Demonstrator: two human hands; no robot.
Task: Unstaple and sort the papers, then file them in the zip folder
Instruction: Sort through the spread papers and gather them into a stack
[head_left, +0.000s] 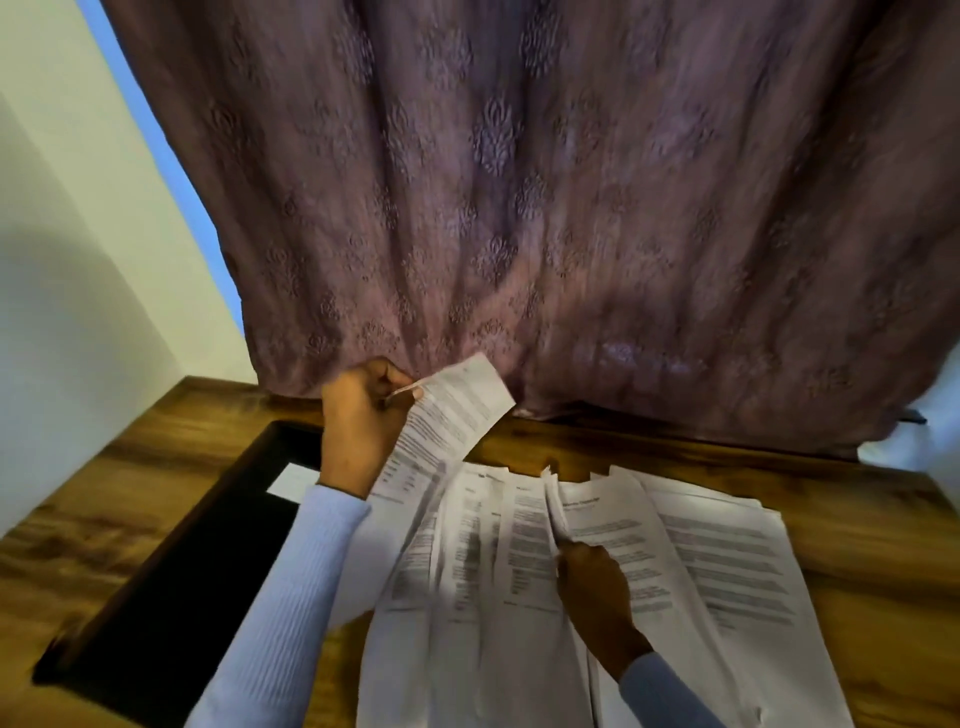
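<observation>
My left hand (363, 421) is raised above the table and pinches the top corner of a printed sheet (447, 426), which hangs tilted in the air. Several printed papers (701, 545) lie fanned out over the wooden table (156, 467). My right hand (592, 582) rests on this spread and grips the edge of one lifted sheet (556, 504) near the middle. A black zip folder (197, 561) with a white label lies flat at the left, partly under my left forearm.
A mauve patterned curtain (519, 208) hangs right behind the table's far edge. A pale wall (78, 260) stands at the left. Bare wood shows at the far right of the table (883, 545).
</observation>
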